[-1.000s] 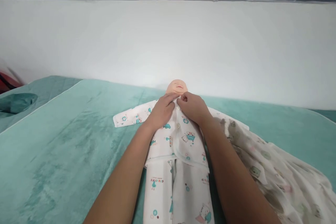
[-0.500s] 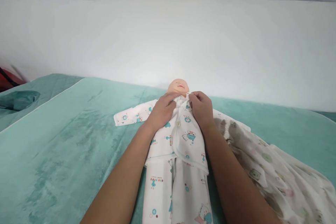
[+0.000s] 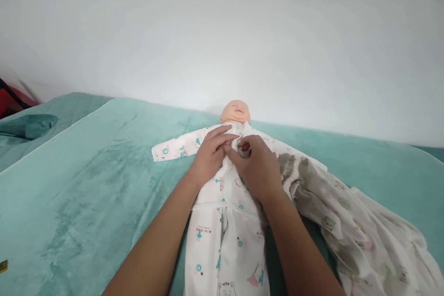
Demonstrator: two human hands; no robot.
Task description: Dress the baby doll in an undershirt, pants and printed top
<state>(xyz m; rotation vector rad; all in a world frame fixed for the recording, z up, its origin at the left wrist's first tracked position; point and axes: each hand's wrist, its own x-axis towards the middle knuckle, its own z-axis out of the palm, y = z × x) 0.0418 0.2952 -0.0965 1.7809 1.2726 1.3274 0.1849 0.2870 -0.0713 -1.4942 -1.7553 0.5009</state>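
The doll [image 3: 236,112] lies on its back on the green cover [image 3: 100,194], its head near the white wall [image 3: 156,51], dressed in a printed shirt [image 3: 208,193] and matching trousers [image 3: 241,259]. My left hand [image 3: 212,155] rests on the shirt's chest, fingers extended; my right hand [image 3: 258,164] curls at the front edges, though I can't tell whether it pinches cloth.

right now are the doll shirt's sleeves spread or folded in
Spread: both sleeves of the white printed shirt reach outward from the doll, one to each side, over the green cover.
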